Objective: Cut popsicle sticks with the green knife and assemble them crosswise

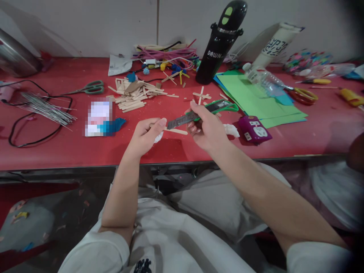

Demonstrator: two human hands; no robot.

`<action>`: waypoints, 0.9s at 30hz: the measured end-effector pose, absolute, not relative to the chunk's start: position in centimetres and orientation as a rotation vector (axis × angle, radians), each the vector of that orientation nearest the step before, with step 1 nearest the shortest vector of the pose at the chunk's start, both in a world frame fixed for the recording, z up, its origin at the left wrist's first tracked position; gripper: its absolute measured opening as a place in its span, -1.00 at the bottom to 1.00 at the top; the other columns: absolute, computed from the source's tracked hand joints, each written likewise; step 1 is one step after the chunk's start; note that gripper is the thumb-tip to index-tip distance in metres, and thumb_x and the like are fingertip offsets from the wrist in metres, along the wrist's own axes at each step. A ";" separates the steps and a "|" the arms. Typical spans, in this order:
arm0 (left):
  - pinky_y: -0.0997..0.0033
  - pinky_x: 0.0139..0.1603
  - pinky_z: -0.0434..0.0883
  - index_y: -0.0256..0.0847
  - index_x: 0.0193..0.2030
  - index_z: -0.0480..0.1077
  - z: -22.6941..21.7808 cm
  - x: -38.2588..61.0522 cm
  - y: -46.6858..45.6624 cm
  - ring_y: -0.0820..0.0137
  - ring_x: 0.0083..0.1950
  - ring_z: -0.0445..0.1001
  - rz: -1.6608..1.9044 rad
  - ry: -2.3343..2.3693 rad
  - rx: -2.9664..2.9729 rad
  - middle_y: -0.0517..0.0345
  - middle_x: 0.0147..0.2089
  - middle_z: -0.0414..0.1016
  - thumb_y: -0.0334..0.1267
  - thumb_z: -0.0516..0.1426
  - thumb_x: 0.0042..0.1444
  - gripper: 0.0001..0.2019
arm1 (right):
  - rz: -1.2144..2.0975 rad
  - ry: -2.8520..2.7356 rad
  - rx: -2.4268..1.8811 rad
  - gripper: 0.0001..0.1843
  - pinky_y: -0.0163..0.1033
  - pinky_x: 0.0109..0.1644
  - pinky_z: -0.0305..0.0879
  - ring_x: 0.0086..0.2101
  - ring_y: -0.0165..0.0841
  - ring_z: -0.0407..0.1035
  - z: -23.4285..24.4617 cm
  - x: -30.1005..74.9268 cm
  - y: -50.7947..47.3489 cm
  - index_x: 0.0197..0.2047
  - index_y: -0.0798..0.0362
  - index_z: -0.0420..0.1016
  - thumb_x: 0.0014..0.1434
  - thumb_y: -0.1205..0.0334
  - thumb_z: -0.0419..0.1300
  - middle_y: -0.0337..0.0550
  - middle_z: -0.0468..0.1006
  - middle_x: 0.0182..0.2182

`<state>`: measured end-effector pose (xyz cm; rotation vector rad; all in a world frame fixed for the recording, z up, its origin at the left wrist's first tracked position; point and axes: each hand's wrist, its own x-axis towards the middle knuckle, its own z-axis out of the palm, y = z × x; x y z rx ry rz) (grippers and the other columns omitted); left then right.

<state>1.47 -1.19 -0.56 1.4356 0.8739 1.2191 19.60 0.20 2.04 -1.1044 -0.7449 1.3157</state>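
Pinching the wooden stick (178, 131) in our left hand (149, 134), we point its long axis rightward; just beside the stick's free end, our right hand (203, 127) clasps the green cutter (214, 107), blade (180, 121) aimed toward the stick's held end.

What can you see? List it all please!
Cutter knife: one, green and black, right hand
Wooden stick: one, tan, left fingertips
Stick pile: many, tan, table middle
Green-handled scissors: one, green, left
Metal rods: many, silver, left
Cord: one, black, left
Canister: one, silver, back left
Tumbler: one, black, back middle
Paper: several, green and blue, right
Bottles: two, clear, right
Tube: one, white, back right
Box: one, purple, front right
Craft bits: many, mixed colours, back
Table: one, red, underneath
Left hand: one, bare, centre
Right hand: one, bare, centre
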 end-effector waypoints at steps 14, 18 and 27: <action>0.49 -0.55 0.07 -0.20 -0.59 0.10 0.1 1.7 -1.4 0.59 -0.58 -0.02 1.245 0.878 1.570 0.31 -0.62 0.01 0.04 0.11 0.28 -0.49 | 1.243 -0.809 -1.101 -0.63 -0.37 -0.67 0.03 -0.67 -0.53 0.20 1.4 19.6 0.3 -0.49 0.02 0.42 0.03 -0.05 0.41 -0.34 0.35 -0.64; 0.46 -0.55 0.06 -0.20 -0.59 0.09 0.4 2.0 -1.4 0.58 -0.58 -0.01 1.274 0.919 1.592 0.30 -0.62 0.03 0.07 0.11 0.27 -0.47 | 0.985 -0.987 -1.061 -0.65 -0.33 -0.64 0.11 -0.66 -0.50 0.29 2.3 19.6 -1.1 -0.47 -0.01 0.49 0.14 -0.09 0.34 -0.30 0.45 -0.58; 0.44 -0.57 -0.04 -0.19 -0.61 0.11 -0.7 1.9 -0.4 0.58 -0.59 -0.02 1.386 1.032 1.394 0.30 -0.62 -0.01 0.09 0.17 0.19 -0.47 | 0.340 -1.353 -0.935 -0.74 -0.19 -0.42 0.38 -0.54 -0.36 0.44 4.3 21.0 -2.9 -0.36 -0.09 0.57 0.25 -0.06 0.26 -0.25 0.55 -0.52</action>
